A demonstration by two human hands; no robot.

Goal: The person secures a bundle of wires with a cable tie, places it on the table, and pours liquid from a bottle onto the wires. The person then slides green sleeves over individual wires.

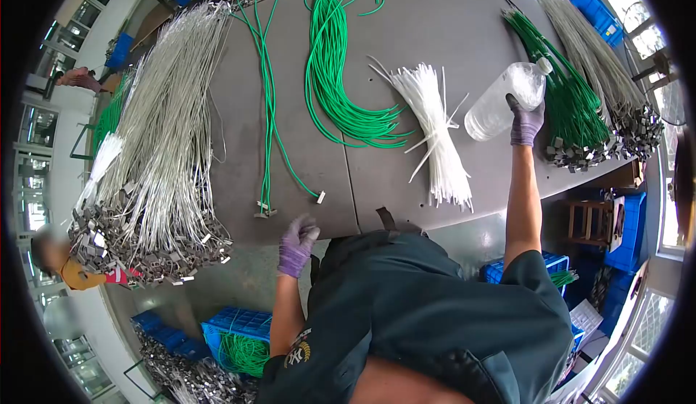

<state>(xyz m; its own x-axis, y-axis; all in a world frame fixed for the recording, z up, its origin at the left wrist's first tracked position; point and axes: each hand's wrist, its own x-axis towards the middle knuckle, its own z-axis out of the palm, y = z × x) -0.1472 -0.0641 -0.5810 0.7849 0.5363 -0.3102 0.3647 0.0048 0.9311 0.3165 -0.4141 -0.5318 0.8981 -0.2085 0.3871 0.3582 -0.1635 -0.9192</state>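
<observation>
My right hand [527, 121], in a purple glove with dark fingertips, grips a large clear plastic bottle [493, 108] near its capped end. The bottle lies slanted over the right part of the table, its base toward a bundle of white cable ties [435, 136]. At the table's front edge is my left hand [297, 246], also gloved in purple, with its fingers curled in and nothing visible in them. Just beyond it lie a few green cable seals [267, 121] with small metal heads. A thick bunch of green cables [326, 63] curves across the middle.
A big heap of silver cable seals [159, 128] covers the table's left side. Green seals [562, 85] and silver seals [594, 56] lie at the right edge. Blue crates [239, 324] stand on the floor below. Another person's sleeve [80, 276] shows at far left.
</observation>
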